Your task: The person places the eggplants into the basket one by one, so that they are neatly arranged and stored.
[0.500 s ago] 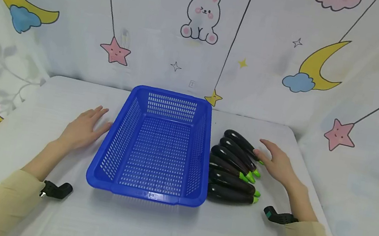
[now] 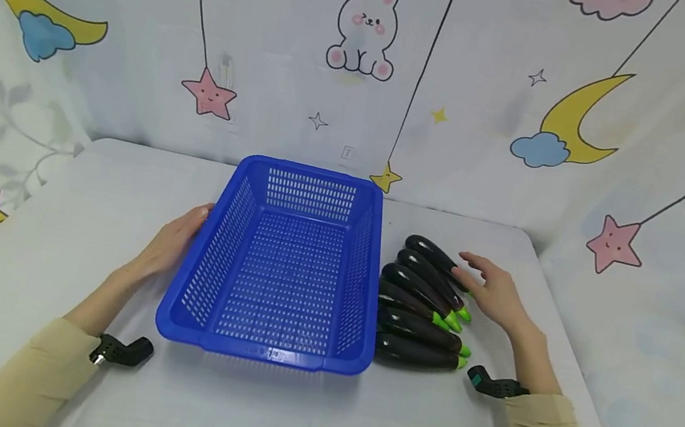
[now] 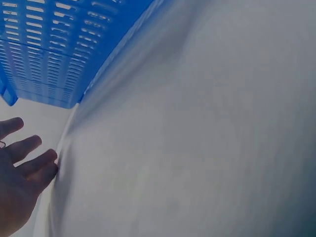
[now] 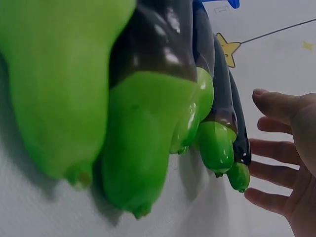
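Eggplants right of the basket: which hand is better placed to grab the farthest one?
Right, likely: the right hand is open close by the farthest eggplant; the left hand is at the blue basket's opposite side and would have to reach across.

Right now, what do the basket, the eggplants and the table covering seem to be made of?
Blue basket: likely molded plastic, smooth with a slight sheen; regular slots pierce its walls and floor.
Eggplants: very glossy, with sharp highlights on dark bodies and smooth green ends; perhaps plastic models, though real ones can't be ruled out.
White table covering: matte, possibly fabric; it shows no glossy highlights.
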Demonstrator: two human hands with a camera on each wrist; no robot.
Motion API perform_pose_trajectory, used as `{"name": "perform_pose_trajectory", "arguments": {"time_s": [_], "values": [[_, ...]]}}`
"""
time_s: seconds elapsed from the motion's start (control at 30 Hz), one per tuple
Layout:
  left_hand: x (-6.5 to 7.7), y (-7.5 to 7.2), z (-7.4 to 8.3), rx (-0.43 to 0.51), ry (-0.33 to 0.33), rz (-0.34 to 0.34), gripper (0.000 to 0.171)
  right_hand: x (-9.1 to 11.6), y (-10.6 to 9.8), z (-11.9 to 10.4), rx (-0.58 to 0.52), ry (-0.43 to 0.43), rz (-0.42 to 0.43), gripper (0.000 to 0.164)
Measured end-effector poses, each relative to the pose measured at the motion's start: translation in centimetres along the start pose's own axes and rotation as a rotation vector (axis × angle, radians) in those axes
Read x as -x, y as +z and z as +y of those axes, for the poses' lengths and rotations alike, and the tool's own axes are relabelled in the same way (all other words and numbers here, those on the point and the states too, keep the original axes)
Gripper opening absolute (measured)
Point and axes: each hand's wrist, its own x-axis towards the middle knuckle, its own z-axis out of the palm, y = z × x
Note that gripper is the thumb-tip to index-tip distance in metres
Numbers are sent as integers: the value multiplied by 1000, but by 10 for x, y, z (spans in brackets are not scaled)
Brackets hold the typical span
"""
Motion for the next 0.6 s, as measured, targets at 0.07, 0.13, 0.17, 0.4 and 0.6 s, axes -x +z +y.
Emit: {"name": "perform_pose_trajectory", "arguments": {"time_s": [0.07, 0.13, 0.17, 0.4, 0.6], "values": [[-1, 3, -1, 111, 18, -10, 70, -1, 1, -2, -13, -7, 4, 50], [-1, 5, -3, 207, 44, -26, 69, -3, 1, -3, -24, -12, 7, 49], [-1, 7, -3, 258, 50, -37, 68, -3, 2, -4, -29, -14, 9, 49], [4, 15, 1, 540, 15, -180, 70, -8, 4, -4, -93, -5, -11, 47], [9, 16, 5, 698, -58, -286, 74, -12, 1, -2, -107, 16, -40, 48]]}}
